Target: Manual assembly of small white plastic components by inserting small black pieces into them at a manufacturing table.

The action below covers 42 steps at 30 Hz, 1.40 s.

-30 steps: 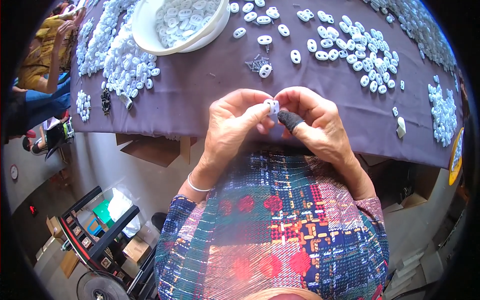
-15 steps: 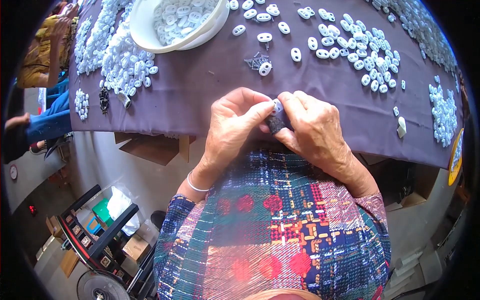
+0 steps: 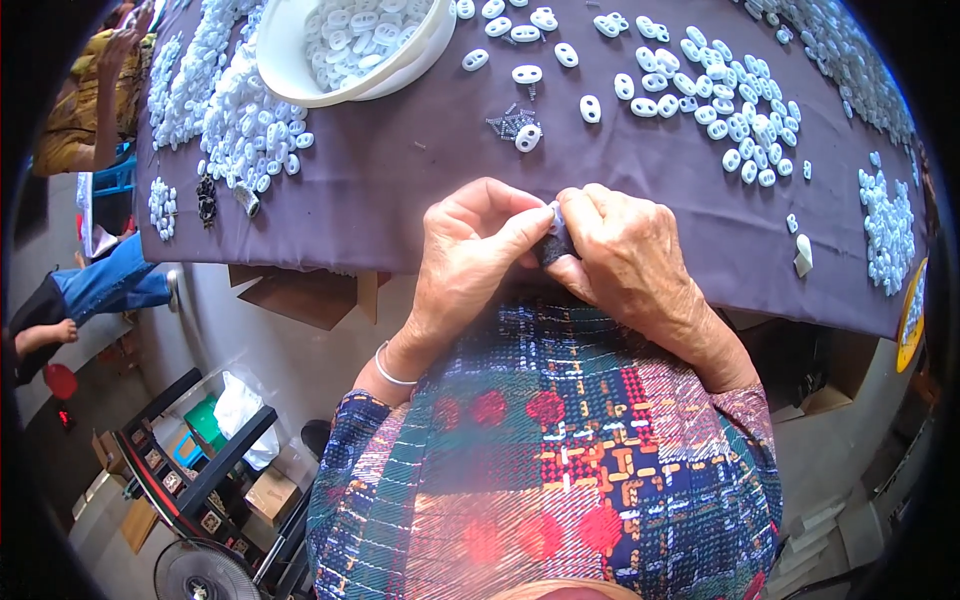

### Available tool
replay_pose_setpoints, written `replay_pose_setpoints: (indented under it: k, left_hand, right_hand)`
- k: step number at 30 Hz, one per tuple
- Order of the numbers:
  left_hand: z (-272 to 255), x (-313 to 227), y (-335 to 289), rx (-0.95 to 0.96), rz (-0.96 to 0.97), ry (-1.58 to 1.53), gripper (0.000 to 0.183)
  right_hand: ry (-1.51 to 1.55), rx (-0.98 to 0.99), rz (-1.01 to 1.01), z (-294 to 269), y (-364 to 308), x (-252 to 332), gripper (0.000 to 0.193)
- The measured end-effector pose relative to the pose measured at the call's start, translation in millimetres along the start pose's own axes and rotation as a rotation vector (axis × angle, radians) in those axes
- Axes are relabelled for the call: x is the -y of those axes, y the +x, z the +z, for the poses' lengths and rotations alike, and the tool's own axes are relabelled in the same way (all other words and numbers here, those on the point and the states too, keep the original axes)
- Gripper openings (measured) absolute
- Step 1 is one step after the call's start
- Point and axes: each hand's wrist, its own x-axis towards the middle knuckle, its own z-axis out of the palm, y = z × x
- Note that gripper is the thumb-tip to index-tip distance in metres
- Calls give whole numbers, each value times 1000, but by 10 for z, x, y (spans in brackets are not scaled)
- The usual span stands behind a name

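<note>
Just past the table's near edge, my left hand (image 3: 470, 230) and my right hand (image 3: 625, 240) meet fingertip to fingertip. Pinched between them is a small white plastic cord lock (image 3: 557, 217), mostly covered by the fingers. Black wrapping covers part of my right thumb. Farther up the table lies a small heap of metal springs (image 3: 508, 124), with a white two-hole cord lock (image 3: 528, 138) against it. Another cord lock (image 3: 526, 74) with a spring by it lies beyond.
A cream bowl (image 3: 430, 55) of white oval parts stands at the far left, beside a large pile of white pieces (image 3: 250, 125). Loose cord locks (image 3: 740, 100) spread across the right. Small pale parts (image 3: 885, 230) lie near the right edge. At left, another person's leg (image 3: 110, 285) shows.
My fingers have closed further over the cord lock, so less of it shows. At left, the other person's leg has shifted. The table's contents look the same.
</note>
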Motion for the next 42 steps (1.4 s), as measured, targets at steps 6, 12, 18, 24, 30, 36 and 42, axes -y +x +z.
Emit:
replay_pose_setpoints:
  k: [6,12,18,24,30,36,42]
  left_hand:
    - [3,-5,-15,-3,8,25,10]
    - [25,-9,-22,-40,13,25,8]
    - [0,-18,-32,-3,-7,108,11]
    - [35,7,-52,-57,69,175,12]
    - [45,51,-56,-77,85,182,12]
    - [44,64,-75,-80,92,154,9]
    - [27,91,-68,-62,145,163,8]
  right_hand:
    - [44,22,-16,6,-13,-33,29]
    - [39,-8,-46,76,-34,-55,27]
    - [43,-30,-62,123,-38,-83,27]
    - [-10,-37,-87,167,-45,-85,25]
    - [-52,-66,-107,213,-55,-93,25]
    - [-49,-89,-114,208,-51,-76,25]
    - [-27,-72,-109,178,-45,-62,25]
